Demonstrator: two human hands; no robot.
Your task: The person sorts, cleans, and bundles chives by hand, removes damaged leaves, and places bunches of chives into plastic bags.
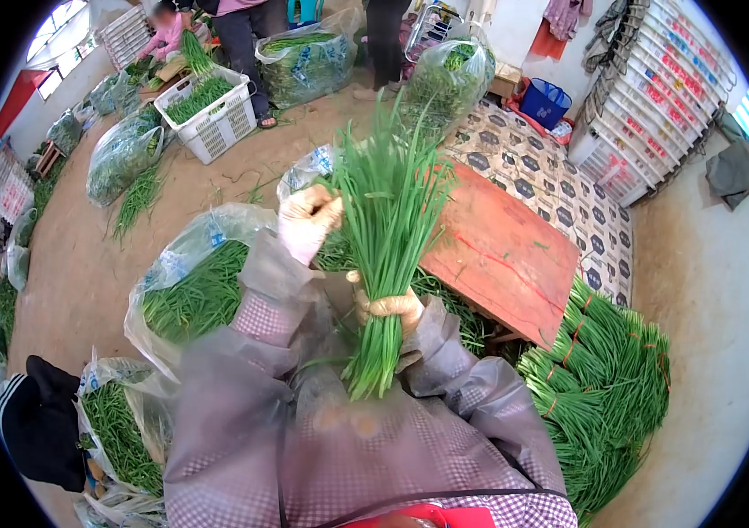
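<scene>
A thick bunch of green chives (392,202) stands upright in front of my chest, leaves fanning out at the top and stem ends pointing down. My right hand (399,310), in a pale glove, is wrapped around its lower stems. Beside the leaves on the left, my left hand (308,218) is raised with fingers curled together. Whatever those fingers pinch is too small to make out. To the right of the bunch lies a reddish board (502,255). Below the board, chive bundles tied with red bands (603,387) are piled up.
Open plastic bags of loose chives (203,286) sit at my left, with another bag (124,431) nearer me. Farther off are a white crate (225,123), more filled bags and other people. Stacked white crates (647,97) and a blue basket (545,103) stand by the right wall.
</scene>
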